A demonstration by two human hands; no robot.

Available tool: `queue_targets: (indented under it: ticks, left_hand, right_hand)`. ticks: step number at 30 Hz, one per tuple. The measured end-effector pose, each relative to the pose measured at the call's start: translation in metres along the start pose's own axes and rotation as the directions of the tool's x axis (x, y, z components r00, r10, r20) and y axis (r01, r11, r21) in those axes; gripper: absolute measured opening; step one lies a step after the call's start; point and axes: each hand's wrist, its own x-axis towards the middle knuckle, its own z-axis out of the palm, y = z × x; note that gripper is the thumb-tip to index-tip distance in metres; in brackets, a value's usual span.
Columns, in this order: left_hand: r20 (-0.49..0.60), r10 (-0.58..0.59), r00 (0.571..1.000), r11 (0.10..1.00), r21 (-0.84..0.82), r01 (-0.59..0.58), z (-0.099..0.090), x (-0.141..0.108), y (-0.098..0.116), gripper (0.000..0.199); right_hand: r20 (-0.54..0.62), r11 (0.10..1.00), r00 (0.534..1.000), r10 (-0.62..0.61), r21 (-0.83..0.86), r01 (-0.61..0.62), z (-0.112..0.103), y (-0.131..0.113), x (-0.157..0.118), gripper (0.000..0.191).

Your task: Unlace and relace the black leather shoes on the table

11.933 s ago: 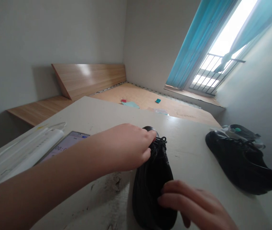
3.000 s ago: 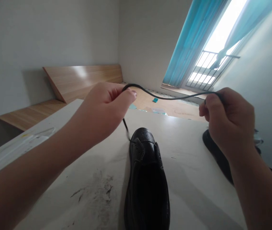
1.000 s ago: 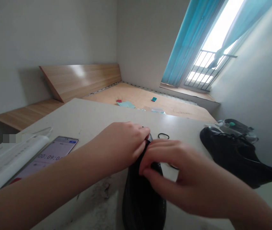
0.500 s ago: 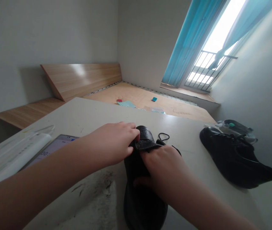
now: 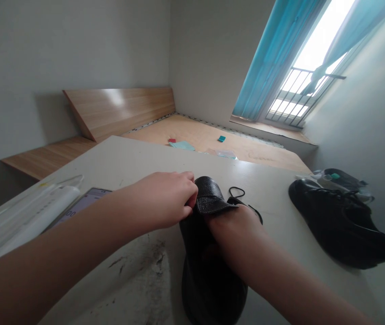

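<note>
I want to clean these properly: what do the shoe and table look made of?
The shoe looks like black leather, slightly glossy, with a pebbled grain on its tongue; synthetic leather remains possible. The table looks like matte off-white laminate, judging by its smooth surface; its core is hidden.

1. White table top (image 5: 138,158), dark scuffs (image 5: 138,271) marking its near edge.
2. Black leather shoe (image 5: 212,293) at centre, black lace (image 5: 237,192) just beyond.
3. Second black lace-up shoe (image 5: 334,221) at right, clear plastic bag (image 5: 341,179) behind.
4. Smartphone (image 5: 84,201), white package (image 5: 26,212) at left.
</note>
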Motion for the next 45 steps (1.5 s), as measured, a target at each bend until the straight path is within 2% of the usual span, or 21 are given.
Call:
queue_targets:
  ticks: [3, 8, 14, 16, 18, 20, 21, 23, 25, 28, 31, 33, 34, 37, 40, 42, 45]
  left_hand:
    - [0.002, -0.004, 1.0, 1.0, -0.006, 0.004, 0.0, 0.0, 0.0, 0.01]
    - [0.002, -0.005, 1.0, 1.0, -0.016, 0.005, -0.001, 0.0, 0.0, 0.01]
    - [-0.017, -0.022, 1.0, 0.999, -0.037, 0.022, -0.002, -0.001, 0.002, 0.007]
    - [-0.019, -0.036, 0.999, 0.998, -0.042, 0.035, -0.003, -0.001, 0.003, 0.007]
    - [-0.017, -0.042, 0.999, 0.998, -0.052, 0.041, -0.005, 0.0, 0.004, 0.01]
    - [-0.016, -0.036, 0.999, 0.997, -0.069, 0.034, -0.006, 0.001, 0.004, 0.015]
    - [-0.018, -0.028, 0.999, 0.997, -0.079, 0.027, -0.006, 0.001, 0.004, 0.019]
    - [-0.014, 0.0, 1.0, 0.995, -0.101, -0.001, -0.007, 0.002, 0.004, 0.026]
    - [-0.001, 0.035, 0.999, 0.992, -0.12, -0.035, -0.007, 0.002, 0.004, 0.034]
    - [0.049, 0.098, 0.994, 0.988, -0.127, -0.091, -0.008, 0.003, 0.004, 0.047]
    - [0.105, 0.128, 0.986, 0.986, -0.123, -0.115, -0.008, 0.003, 0.005, 0.048]
    - [0.116, 0.122, 0.986, 0.986, -0.127, -0.107, -0.007, 0.002, 0.006, 0.044]
    - [0.118, 0.118, 0.986, 0.986, -0.129, -0.102, -0.006, 0.002, 0.007, 0.043]
    - [0.113, 0.095, 0.989, 0.988, -0.13, -0.08, -0.005, 0.001, 0.011, 0.04]
    - [0.1, 0.065, 0.993, 0.991, -0.125, -0.052, -0.008, 0.001, 0.013, 0.032]
    - [0.1, 0.05, 0.994, 0.992, -0.119, -0.038, -0.01, 0.001, 0.014, 0.027]
    - [0.104, 0.039, 0.994, 0.994, -0.11, -0.028, -0.013, 0.002, 0.014, 0.028]
  right_hand:
    - [0.049, 1.0, 0.999, 0.004, 0.005, -0.004, -0.001, -0.001, 0.001, 0.053]
    - [0.011, 0.999, 0.999, -0.036, 0.028, 0.036, -0.002, 0.001, -0.002, 0.045]
    - [-0.075, 0.965, 0.996, -0.051, 0.254, 0.068, -0.007, 0.021, -0.017, 0.015]
    - [-0.082, 0.91, 0.992, -0.1, 0.396, 0.125, -0.012, 0.032, -0.02, 0.016]
    - [-0.1, 0.767, 0.986, -0.13, 0.62, 0.164, -0.017, 0.046, -0.023, 0.019]
    - [-0.121, 0.534, 0.986, -0.115, 0.829, 0.164, -0.021, 0.064, -0.026, 0.022]
    - [-0.137, 0.41, 0.988, -0.076, 0.899, 0.157, -0.023, 0.073, -0.026, 0.024]
    - [-0.197, 0.202, 0.977, 0.085, 0.963, 0.177, -0.028, 0.092, -0.028, 0.025]
    - [-0.273, 0.062, 0.914, 0.299, 0.962, 0.267, -0.033, 0.109, -0.028, 0.021]
    - [-0.343, -0.024, 0.785, 0.516, 0.91, 0.413, -0.04, 0.126, -0.027, 0.02]
    - [-0.404, -0.006, 0.686, 0.605, 0.859, 0.512, -0.042, 0.128, -0.027, 0.017]
    - [-0.446, 0.061, 0.66, 0.604, 0.852, 0.52, -0.041, 0.122, -0.027, 0.014]
    - [-0.46, 0.105, 0.663, 0.591, 0.858, 0.502, -0.04, 0.118, -0.027, 0.019]
    - [-0.459, 0.23, 0.724, 0.515, 0.888, 0.398, -0.036, 0.105, -0.027, 0.031]
    - [-0.433, 0.419, 0.841, 0.325, 0.863, 0.283, -0.034, 0.098, -0.029, 0.029]
    - [-0.404, 0.553, 0.891, 0.207, 0.8, 0.234, -0.033, 0.096, -0.032, 0.029]
    - [-0.294, 0.648, 0.951, 0.097, 0.744, 0.164, -0.032, 0.093, -0.037, 0.03]
